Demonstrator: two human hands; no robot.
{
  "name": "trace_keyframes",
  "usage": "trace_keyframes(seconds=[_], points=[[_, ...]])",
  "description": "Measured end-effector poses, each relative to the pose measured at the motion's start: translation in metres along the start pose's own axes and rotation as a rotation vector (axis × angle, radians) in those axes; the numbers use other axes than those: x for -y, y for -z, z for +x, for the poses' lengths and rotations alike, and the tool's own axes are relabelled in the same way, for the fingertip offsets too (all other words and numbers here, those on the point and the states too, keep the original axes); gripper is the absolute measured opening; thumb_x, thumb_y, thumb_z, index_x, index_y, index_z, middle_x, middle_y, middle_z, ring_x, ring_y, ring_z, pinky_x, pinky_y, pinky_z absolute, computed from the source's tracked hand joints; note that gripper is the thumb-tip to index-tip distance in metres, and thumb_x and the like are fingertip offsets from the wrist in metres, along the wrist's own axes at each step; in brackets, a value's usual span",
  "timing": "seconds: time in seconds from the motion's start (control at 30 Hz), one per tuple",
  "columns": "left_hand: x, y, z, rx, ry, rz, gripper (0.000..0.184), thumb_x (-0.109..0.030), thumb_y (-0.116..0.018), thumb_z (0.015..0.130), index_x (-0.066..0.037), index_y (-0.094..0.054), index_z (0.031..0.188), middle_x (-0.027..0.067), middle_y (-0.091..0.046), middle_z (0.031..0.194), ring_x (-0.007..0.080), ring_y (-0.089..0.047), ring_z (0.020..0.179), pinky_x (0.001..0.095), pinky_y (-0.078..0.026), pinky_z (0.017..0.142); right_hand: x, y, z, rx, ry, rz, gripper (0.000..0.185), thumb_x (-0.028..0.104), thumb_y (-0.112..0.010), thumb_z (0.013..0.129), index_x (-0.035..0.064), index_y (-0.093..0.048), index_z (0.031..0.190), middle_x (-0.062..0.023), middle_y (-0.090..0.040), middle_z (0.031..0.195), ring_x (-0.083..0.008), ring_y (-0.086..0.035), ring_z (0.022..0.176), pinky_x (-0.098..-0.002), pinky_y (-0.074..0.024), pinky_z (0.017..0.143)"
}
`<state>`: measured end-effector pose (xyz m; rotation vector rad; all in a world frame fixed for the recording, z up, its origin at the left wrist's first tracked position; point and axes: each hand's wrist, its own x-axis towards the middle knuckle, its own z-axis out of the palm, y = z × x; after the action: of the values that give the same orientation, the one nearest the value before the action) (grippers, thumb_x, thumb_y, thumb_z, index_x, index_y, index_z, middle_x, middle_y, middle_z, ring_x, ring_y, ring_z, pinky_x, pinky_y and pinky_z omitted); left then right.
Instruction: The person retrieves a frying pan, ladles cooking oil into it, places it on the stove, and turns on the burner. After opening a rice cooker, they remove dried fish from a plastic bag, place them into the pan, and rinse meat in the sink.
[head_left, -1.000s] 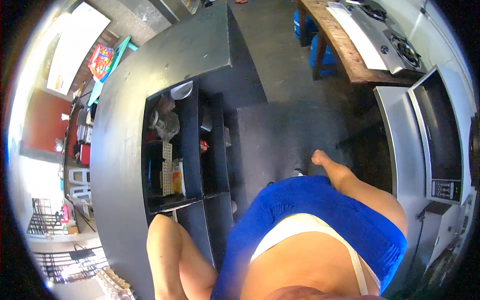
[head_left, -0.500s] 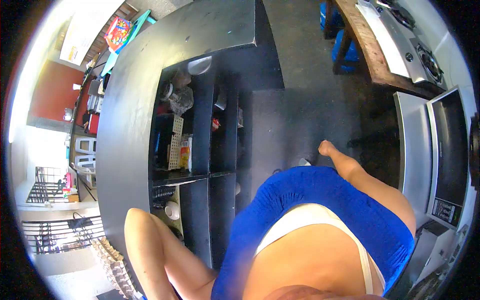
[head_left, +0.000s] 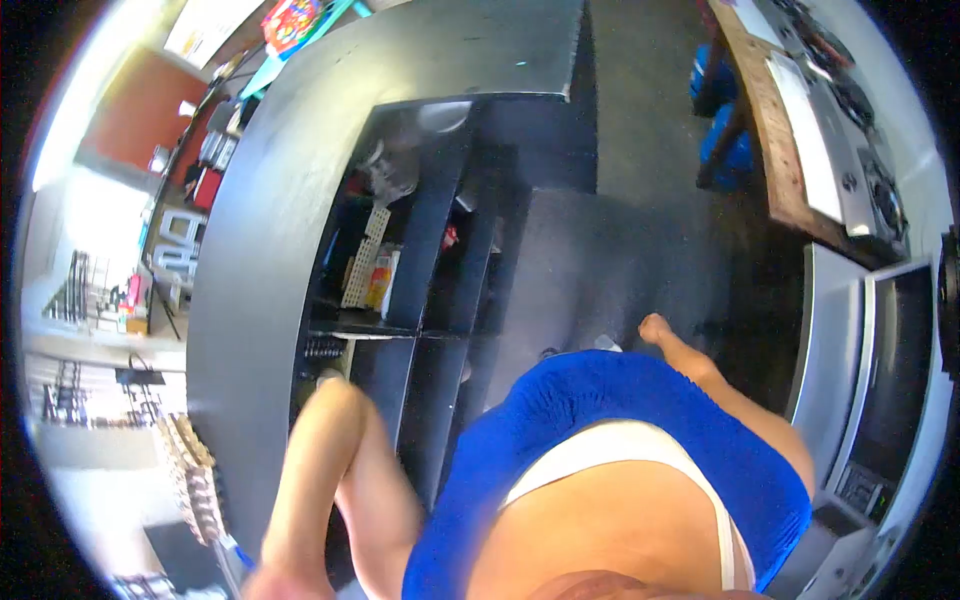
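Note:
At the bottom edge, my left hand (head_left: 285, 584) is blurred and partly cut off; its fingers cannot be made out. A blue and white thing (head_left: 238, 556) shows just beyond it, but whether they touch is unclear. My left elbow is bent beside the dark shelf unit (head_left: 245, 300). Lower down on the other side, my right hand (head_left: 655, 328) hangs over the dark floor (head_left: 620, 260). It looks small and rounded from above, with its fingers hidden, and no held object is visible. The steel-fronted appliance (head_left: 828, 330) stands to its right.
Inside the shelves are a perforated cream basket (head_left: 366, 260), a yellow packet (head_left: 380, 282) and clear plastic (head_left: 392, 178). Egg trays (head_left: 190, 470) are at the lower left. A wooden table (head_left: 765, 125) carries a gas stove (head_left: 850, 170), with blue containers (head_left: 728, 145) beneath.
The view has shifted, moving the shelves and wooden table right in frame. My left forearm has swung, and its hand now shows at the bottom edge. My right arm still hangs down.

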<state>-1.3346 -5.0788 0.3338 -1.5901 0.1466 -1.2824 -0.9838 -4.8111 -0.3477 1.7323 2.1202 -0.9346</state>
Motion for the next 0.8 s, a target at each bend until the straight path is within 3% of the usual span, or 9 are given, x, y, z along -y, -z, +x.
trace_keyframes(seconds=[0.07,0.1,0.17,0.2,0.27,0.3,0.5,0.6,0.8], points=[[-0.001,0.022,-0.037,-0.728,0.309,-0.121,0.023,-0.015,-0.044,0.086,-0.008,-0.046,0.065,0.0085,-0.049,0.063,0.0188,-0.052,0.061,0.0336,-0.039,0.052,-0.027,-0.033,0.033,0.039,0.264,-0.316,0.033,0.023,-0.050,0.079,0.0009,-0.070,0.094,-0.0216,-0.065,0.105,-0.0382,-0.062,0.101,-0.0452,-0.0490,0.088],[-0.013,0.037,-0.073,-0.183,0.559,0.461,0.018,-0.017,-0.048,0.087,-0.004,-0.047,0.074,0.0064,-0.047,0.069,0.0187,-0.048,0.063,0.0354,-0.039,0.054,-0.020,-0.022,0.021,-0.022,0.167,-0.187,0.031,0.022,-0.051,0.080,-0.0004,-0.070,0.089,-0.0224,-0.066,0.100,-0.0390,-0.063,0.095,-0.0443,-0.0505,0.085],[-0.025,-0.034,-0.130,-0.230,1.236,0.003,0.012,-0.017,-0.051,0.086,-0.006,-0.052,0.089,0.0049,-0.047,0.078,0.0158,-0.045,0.070,0.0319,-0.038,0.058,-0.028,-0.032,0.023,-0.065,0.301,-0.276,0.028,0.021,-0.053,0.080,-0.0013,-0.071,0.084,-0.0228,-0.067,0.094,-0.0383,-0.066,0.089,-0.0427,-0.0521,0.082],[-0.038,-0.045,-0.151,0.387,1.298,0.475,0.011,-0.016,-0.054,0.086,-0.005,-0.055,0.087,0.0040,-0.048,0.077,0.0167,-0.046,0.068,0.0315,-0.040,0.062,-0.049,-0.043,0.043,-0.048,0.523,-0.509,0.027,0.019,-0.054,0.081,-0.0009,-0.071,0.084,-0.0225,-0.068,0.093,-0.0368,-0.066,0.088,-0.0420,-0.0523,0.082],[-0.062,-0.059,-0.192,0.072,1.810,0.087,0.016,-0.012,-0.061,0.086,-0.001,-0.059,0.074,0.0068,-0.055,0.077,0.0153,-0.051,0.069,0.0271,-0.041,0.064,-0.024,-0.015,0.010,-0.066,0.249,-0.212,0.025,0.018,-0.055,0.080,-0.0002,-0.072,0.084,-0.0224,-0.068,0.092,-0.0348,-0.067,0.087,-0.0408,-0.0525,0.081],[-0.070,-0.061,-0.203,0.014,1.895,-0.029,0.015,-0.012,-0.061,0.087,0.000,-0.062,0.077,0.0070,-0.056,0.078,0.0145,-0.051,0.070,0.0268,-0.041,0.064,-0.010,0.001,-0.012,-0.083,-0.045,0.107,0.023,0.017,-0.056,0.080,0.0004,-0.072,0.085,-0.0223,-0.068,0.091,-0.0328,-0.068,0.086,-0.0395,-0.0527,0.080],[-0.079,-0.060,-0.215,-0.122,2.024,-0.140,0.018,-0.014,-0.061,0.090,0.003,-0.067,0.090,0.0066,-0.058,0.081,0.0126,-0.051,0.070,0.0258,-0.041,0.065,0.042,0.047,-0.074,-0.063,-0.245,0.185,0.037,0.020,-0.040,0.088,0.0005,-0.070,0.094,-0.0208,-0.065,0.105,-0.0342,-0.064,0.100,-0.0453,-0.0500,0.088],[-0.083,-0.061,-0.218,-0.121,2.065,-0.133,0.016,-0.011,-0.061,0.089,0.003,-0.067,0.091,0.0056,-0.059,0.082,0.0115,-0.051,0.071,0.0249,-0.041,0.065,-0.053,-0.082,0.039,0.050,0.102,-0.023,0.037,0.025,-0.043,0.088,-0.0036,-0.065,0.097,-0.0276,-0.061,0.108,-0.0398,-0.057,0.107,-0.0483,-0.0468,0.088],[-0.103,-0.053,-0.280,0.311,2.077,0.066,0.007,-0.001,-0.065,0.081,-0.002,-0.063,0.074,0.0005,-0.059,0.076,0.0073,-0.051,0.068,0.0232,-0.041,0.063,-0.030,-0.031,0.002,-0.042,0.022,0.192,0.032,0.025,-0.051,0.084,-0.0011,-0.069,0.091,-0.0247,-0.064,0.101,-0.0379,-0.062,0.098,-0.0450,-0.0491,0.084]])
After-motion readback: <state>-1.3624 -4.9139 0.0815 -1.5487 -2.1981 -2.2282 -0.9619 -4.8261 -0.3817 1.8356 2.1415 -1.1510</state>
